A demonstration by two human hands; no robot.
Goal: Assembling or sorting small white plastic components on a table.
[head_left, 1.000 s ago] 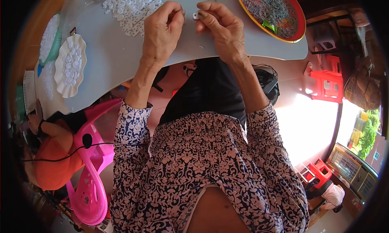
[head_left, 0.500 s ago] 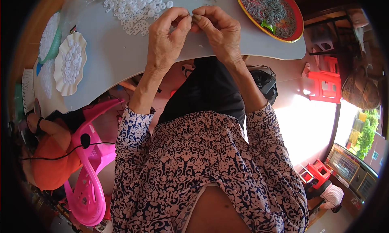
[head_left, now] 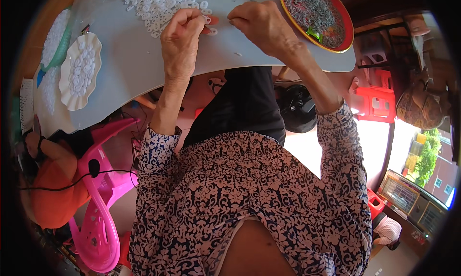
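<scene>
Over the near part of the table, my left hand (head_left: 181, 43) is closed, with small white oval plastic pieces with holes (head_left: 212, 31) showing at its fingertips. My right hand (head_left: 266, 29) is apart from it to the right, thumb and fingers pinched together. Whatever that pinch may hold is too small to make out. Just beyond my left hand spreads a pile of similar white pieces (head_left: 161, 5). Right of my right hand lies a red round tray with a yellow rim (head_left: 352, 29), full of thin grey metal bits, a small green packet (head_left: 314, 33) among them.
A cream scalloped dish (head_left: 65, 86) of white pieces stands at the table's left, beside a green container (head_left: 60, 55) of more. A pink plastic chair (head_left: 103, 223) and a person in orange (head_left: 55, 194) are at lower left. Red stools (head_left: 374, 105) stand on the floor at right.
My hands, fingertips together before, have parted. The right one has moved right toward the tray; the left has shifted slightly left, and white pieces now show at its fingers.
</scene>
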